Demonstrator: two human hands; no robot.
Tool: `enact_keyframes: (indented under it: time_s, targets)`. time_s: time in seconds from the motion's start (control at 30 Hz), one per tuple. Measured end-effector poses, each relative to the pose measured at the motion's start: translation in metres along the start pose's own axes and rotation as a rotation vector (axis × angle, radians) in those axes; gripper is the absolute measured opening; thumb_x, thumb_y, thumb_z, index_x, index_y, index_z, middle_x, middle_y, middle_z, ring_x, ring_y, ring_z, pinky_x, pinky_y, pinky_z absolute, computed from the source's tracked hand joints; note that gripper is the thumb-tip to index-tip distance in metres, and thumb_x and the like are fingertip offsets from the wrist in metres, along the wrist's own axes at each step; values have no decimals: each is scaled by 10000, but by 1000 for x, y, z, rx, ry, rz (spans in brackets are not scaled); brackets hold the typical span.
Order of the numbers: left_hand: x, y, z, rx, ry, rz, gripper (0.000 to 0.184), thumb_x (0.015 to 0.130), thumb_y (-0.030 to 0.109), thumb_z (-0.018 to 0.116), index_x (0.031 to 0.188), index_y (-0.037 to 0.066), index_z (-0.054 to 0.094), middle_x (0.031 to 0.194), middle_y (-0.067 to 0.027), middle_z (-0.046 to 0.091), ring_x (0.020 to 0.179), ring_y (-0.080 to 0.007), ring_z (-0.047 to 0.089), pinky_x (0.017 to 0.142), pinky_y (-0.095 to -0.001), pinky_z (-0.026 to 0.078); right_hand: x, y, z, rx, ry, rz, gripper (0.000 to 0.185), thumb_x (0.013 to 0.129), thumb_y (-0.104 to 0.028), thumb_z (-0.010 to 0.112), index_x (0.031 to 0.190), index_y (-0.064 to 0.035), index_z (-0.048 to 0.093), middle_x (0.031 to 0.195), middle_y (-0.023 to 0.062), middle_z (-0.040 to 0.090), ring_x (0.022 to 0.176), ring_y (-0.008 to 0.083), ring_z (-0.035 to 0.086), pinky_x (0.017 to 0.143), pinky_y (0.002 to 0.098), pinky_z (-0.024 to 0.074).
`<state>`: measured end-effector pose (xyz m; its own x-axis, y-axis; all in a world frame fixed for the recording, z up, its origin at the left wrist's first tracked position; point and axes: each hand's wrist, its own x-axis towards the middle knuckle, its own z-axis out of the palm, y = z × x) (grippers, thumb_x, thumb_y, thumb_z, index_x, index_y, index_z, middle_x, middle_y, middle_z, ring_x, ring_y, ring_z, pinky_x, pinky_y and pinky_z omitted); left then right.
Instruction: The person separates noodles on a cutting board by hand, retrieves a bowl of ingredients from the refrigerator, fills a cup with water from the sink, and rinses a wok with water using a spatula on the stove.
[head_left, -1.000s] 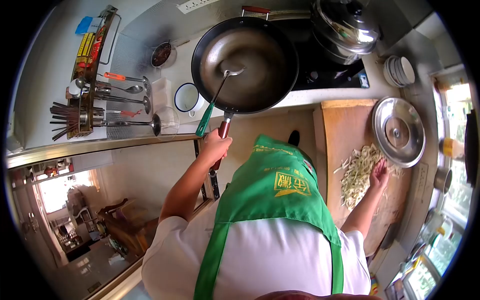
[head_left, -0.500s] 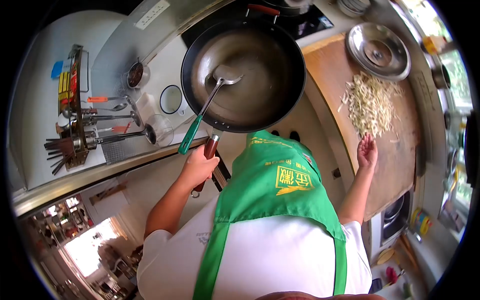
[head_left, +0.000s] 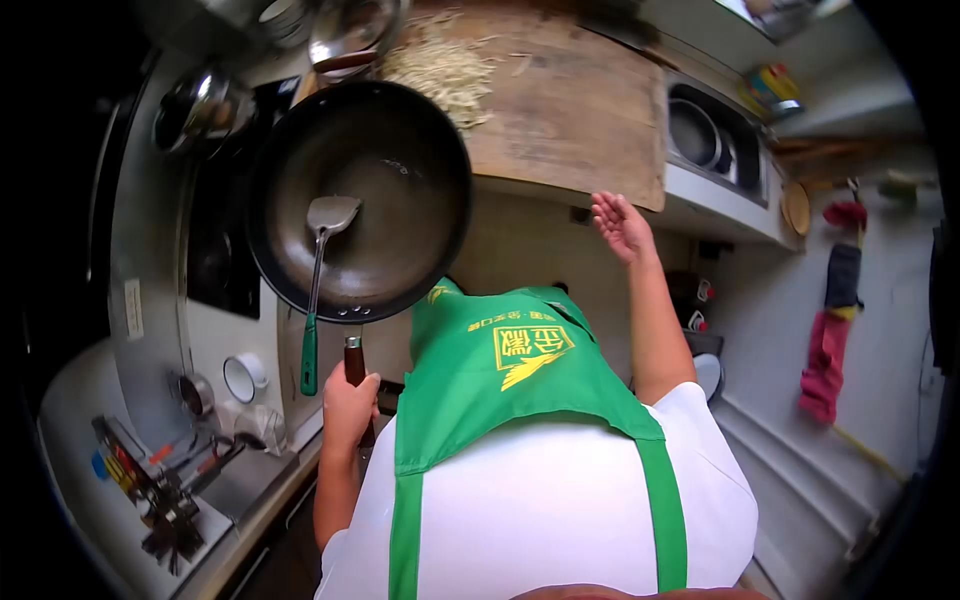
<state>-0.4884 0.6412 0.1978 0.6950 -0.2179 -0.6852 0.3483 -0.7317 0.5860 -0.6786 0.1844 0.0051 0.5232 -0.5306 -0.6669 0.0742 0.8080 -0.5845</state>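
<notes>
My left hand point(head_left: 348, 405) is wrapped round the brown handle of a large dark wok point(head_left: 400, 225), holding it in front of me. Inside the wok rests a metal spatula point(head_left: 318, 265), its green grip sticking out over the near rim beside my hand. The wok's inside looks wet, with no food visible in it. My right hand point(head_left: 622, 228) holds nothing, fingers stretched out, near the front edge of a wooden cutting board point(head_left: 580, 120). Beyond the wok, a heap of pale shredded food point(head_left: 440, 75) lies on the board, partly hidden by the rim.
A metal basin point(head_left: 350, 25) stands behind the wok. At the right is a sink point(head_left: 740, 140) with a pot in it. A black cooktop point(head_left: 215, 220), a lidded pot point(head_left: 205, 110), a white mug point(head_left: 245, 377) and a utensil rack point(head_left: 150, 490) are on the left.
My body and view have turned to the right, and the wok has swung along in my left hand. My right hand has moved from beside the shredded heap to the board's front edge.
</notes>
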Motion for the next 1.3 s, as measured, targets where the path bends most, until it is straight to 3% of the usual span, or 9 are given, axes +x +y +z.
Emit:
enact_keyframes:
  time_s: [0.07, 0.13, 0.4, 0.6, 0.83, 0.97, 1.1, 1.23, 1.3]
  targets:
    - [-12, 36, 46, 41, -86, 30, 107, 820, 67, 597, 801, 50, 493, 583, -14, 504, 410, -108, 484, 394, -271, 397, -43, -32, -56, 2, 81, -31, 347, 1007, -270, 498, 1208, -1, 588, 1125, 98, 679, 930, 158, 661, 781, 279, 546]
    - [18, 14, 16, -25, -181, -5, 110, 819, 68, 602, 813, 55, 493, 580, -11, 500, 415, -111, 485, 388, -272, 396, -73, -15, -39, -64, 139, -65, 349, 1008, -271, 496, 1211, -1, 587, 1121, 96, 679, 933, 153, 658, 781, 277, 542]
    - [39, 101, 170, 159, -377, 150, 144, 798, 95, 625, 796, 52, 489, 595, -18, 494, 440, -132, 506, 431, -301, 426, -140, -43, -220, 93, 447, -184, 370, 1005, -297, 491, 1222, -11, 579, 1140, 88, 671, 935, 153, 645, 778, 270, 525]
    - [95, 161, 240, 307, -474, 316, 144, 775, 109, 620, 803, 43, 494, 601, -30, 508, 463, -154, 525, 448, -312, 429, -144, -33, -242, 266, 553, -204, 351, 1000, -281, 500, 1231, -28, 574, 1131, 83, 671, 913, 159, 640, 769, 284, 527]
    - [138, 225, 319, 475, -519, 402, 165, 772, 110, 617, 858, 14, 514, 615, -57, 531, 477, -165, 543, 458, -328, 437, -110, -89, -236, 219, 516, -234, 326, 990, -265, 528, 1226, -44, 572, 1127, 79, 664, 918, 157, 635, 774, 291, 518]
    - [153, 254, 368, 579, -492, 410, 189, 770, 159, 597, 878, 12, 547, 665, -114, 592, 645, -254, 626, 627, -378, 482, -68, -150, -249, 192, 495, -285, 352, 990, -269, 530, 1257, -41, 560, 1117, 69, 662, 925, 150, 628, 778, 282, 515]
    - [154, 270, 432, 529, -489, 343, 174, 766, 152, 590, 860, 13, 544, 652, -102, 573, 609, -233, 611, 604, -373, 482, -1, -220, -287, -40, 458, -290, 391, 997, -253, 512, 1312, -22, 529, 1118, 71, 662, 911, 136, 633, 776, 276, 520]
    - [130, 294, 492, 484, -433, 250, 144, 763, 129, 583, 848, 23, 538, 634, -77, 555, 542, -192, 586, 542, -361, 474, 101, -305, -330, -1079, 425, -576, 493, 922, -199, 559, 1356, 20, 477, 1235, 194, 620, 1057, 324, 633, 911, 360, 499]
    - [116, 311, 525, 465, -409, 213, 138, 762, 126, 582, 844, 25, 537, 632, -80, 553, 539, -194, 585, 541, -364, 474, 148, -360, -331, -1372, 425, -637, 540, 890, -182, 560, 1377, 20, 446, 1353, 233, 520, 1227, 381, 518, 1038, 384, 413]
